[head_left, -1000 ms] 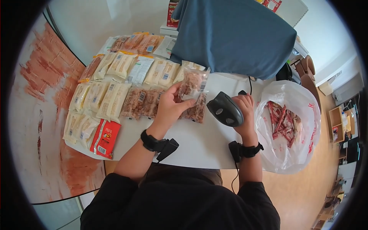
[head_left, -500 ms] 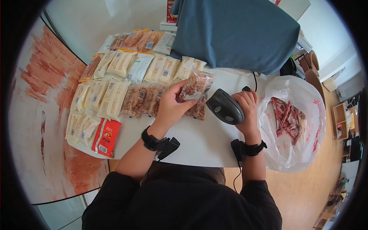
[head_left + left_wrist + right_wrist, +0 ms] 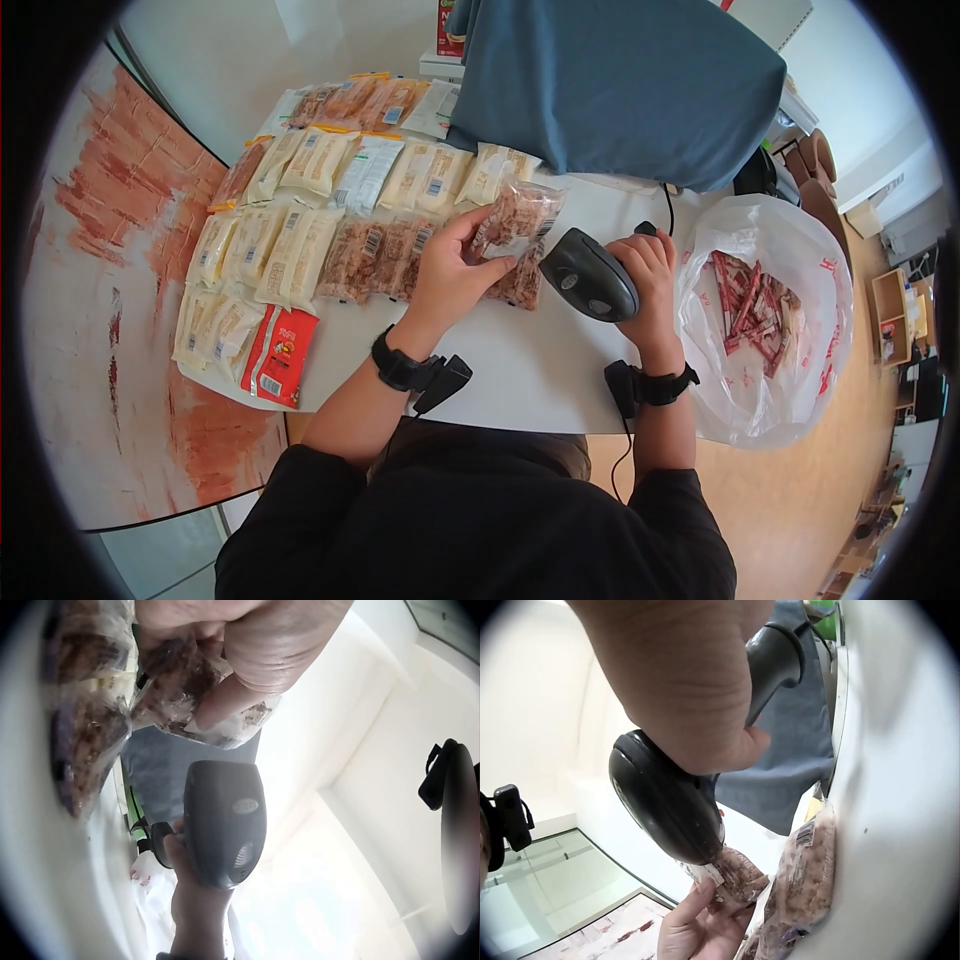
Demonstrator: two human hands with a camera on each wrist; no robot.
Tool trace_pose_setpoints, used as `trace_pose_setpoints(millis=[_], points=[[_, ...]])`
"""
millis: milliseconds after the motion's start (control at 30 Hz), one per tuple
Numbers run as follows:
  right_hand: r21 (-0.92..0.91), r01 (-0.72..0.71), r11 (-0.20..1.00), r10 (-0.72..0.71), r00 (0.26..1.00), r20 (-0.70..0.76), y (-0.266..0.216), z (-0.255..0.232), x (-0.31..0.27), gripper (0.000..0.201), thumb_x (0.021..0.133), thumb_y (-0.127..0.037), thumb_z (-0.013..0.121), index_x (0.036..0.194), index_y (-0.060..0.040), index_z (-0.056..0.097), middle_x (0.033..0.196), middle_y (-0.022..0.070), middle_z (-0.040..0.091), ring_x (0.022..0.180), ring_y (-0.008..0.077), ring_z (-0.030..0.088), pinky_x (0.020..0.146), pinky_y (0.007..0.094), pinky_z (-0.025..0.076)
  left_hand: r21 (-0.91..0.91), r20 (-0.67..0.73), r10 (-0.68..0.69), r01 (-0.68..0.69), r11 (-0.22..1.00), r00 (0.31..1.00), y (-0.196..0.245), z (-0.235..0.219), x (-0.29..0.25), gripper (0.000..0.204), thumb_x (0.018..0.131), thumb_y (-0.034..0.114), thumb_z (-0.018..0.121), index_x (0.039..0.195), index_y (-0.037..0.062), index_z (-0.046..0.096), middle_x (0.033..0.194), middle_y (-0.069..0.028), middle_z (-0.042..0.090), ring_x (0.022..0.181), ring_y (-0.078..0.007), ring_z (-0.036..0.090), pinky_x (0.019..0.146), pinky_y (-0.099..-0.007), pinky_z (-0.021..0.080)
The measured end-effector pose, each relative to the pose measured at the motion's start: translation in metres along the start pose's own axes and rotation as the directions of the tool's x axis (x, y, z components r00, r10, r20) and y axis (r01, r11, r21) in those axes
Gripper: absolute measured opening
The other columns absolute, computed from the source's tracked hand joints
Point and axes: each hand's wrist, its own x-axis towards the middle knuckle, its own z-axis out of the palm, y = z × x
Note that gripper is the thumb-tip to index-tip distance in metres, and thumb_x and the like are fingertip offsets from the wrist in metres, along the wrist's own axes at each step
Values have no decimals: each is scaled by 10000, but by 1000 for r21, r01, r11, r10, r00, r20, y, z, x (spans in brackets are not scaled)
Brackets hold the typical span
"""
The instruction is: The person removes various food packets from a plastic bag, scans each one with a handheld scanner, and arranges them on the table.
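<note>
My left hand (image 3: pixel 447 270) holds up a clear packet of brown, crumbly food (image 3: pixel 520 217), thumb in front and fingers behind. In the head view its barcode side tilts toward the right. My right hand (image 3: pixel 645 290) grips a black handheld barcode scanner (image 3: pixel 588 275), its head facing the packet. In the right wrist view the scanner's nose (image 3: pixel 697 847) overlaps the packet's label. Similar brown packets (image 3: pixel 375 255) lie on the white table just below and left of the held one; one (image 3: pixel 518 288) is partly hidden beneath it.
Rows of cream-coloured packets (image 3: pixel 290 250) cover the table's left side, with a red packet (image 3: pixel 280 355) at the near corner. A blue-grey cloth (image 3: pixel 620 95) drapes over something at the back. On the right stands a translucent plastic bag (image 3: pixel 720 400) with red-wrapped sticks (image 3: pixel 755 310).
The held packet has dipped and tilted slightly to the right. The scanner stays pointed at it, almost still. The head view has shifted a little.
</note>
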Motion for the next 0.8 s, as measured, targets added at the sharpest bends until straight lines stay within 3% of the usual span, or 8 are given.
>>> trace_pose_setpoints(millis=[333, 533, 633, 800], points=[[6, 4, 1000, -4, 1000, -22, 1, 0, 0, 282, 636, -97, 675, 902, -111, 583, 852, 22, 578, 912, 229, 538, 996, 448, 267, -46, -25, 44, -45, 998, 999, -6, 1, 1, 576, 712, -79, 680, 1238, -87, 448, 1123, -129, 577, 1013, -152, 559, 881, -270, 457], [-136, -74, 988, 64, 995, -78, 3, 0, 0, 279, 649, -86, 659, 917, -116, 588, 869, 23, 580, 941, 232, 535, 989, 453, 277, -112, -14, 74, -75, 991, 997, 6, 3, -3, 620, 734, -82, 654, 1292, -72, 385, 1151, -133, 557, 1051, -163, 543, 898, -273, 447], [-120, -97, 988, 96, 995, -15, 25, 6, -6, 291, 648, -86, 657, 930, -113, 592, 880, 32, 580, 947, 246, 533, 983, 465, 287, -97, -89, 121, -130, 987, 989, 10, 4, -5, 664, 766, -48, 632, 1344, -52, 306, 1156, -139, 550, 1045, -163, 545, 886, -271, 450], [-127, -226, 966, 237, 968, 77, 48, 13, -17, 362, 642, -24, 610, 998, -90, 594, 896, 84, 585, 963, 290, 520, 994, 429, 282, -105, -95, 66, -76, 992, 993, 34, 1, -6, 670, 812, 9, 593, 1382, -25, 241, 1153, -149, 548, 1027, -161, 551, 865, -267, 453]])
